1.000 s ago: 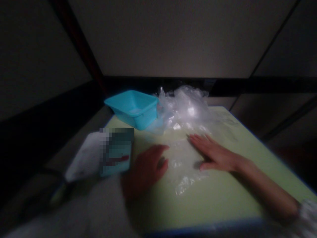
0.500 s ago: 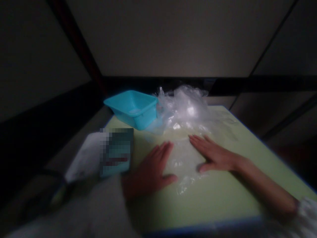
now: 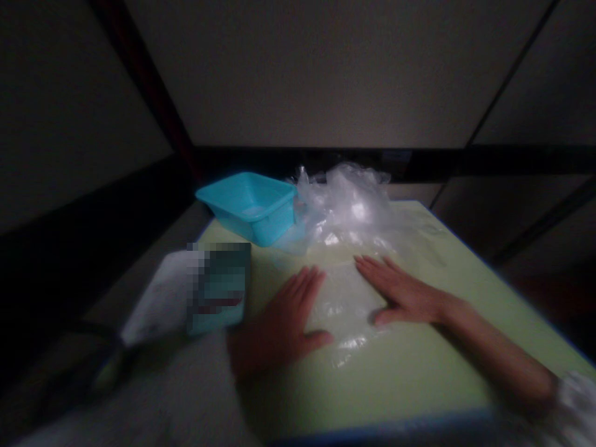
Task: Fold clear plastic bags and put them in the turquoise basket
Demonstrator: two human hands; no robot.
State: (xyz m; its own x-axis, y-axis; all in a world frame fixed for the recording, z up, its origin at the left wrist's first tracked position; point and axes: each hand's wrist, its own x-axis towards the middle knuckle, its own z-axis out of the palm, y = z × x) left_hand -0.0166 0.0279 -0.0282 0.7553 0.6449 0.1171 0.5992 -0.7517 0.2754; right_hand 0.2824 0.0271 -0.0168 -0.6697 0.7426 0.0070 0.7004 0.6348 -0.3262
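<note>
A clear plastic bag lies flat on the yellow-green table between my two hands. My left hand rests along its left side, fingers stretched out and thumb apart. On the right side my right hand lies palm down, its fingers also straight and the thumb spread. Neither hand grips anything. Just beyond the fingertips a heap of crumpled clear plastic bags catches the light. Where the flat bag ends and the heap begins is hard to make out.
A turquoise plastic basin stands at the back left, touching the heap. Left of my left hand lie a teal book-like item, partly blurred out, and white paper. The table has a blue edge; panels rise behind it.
</note>
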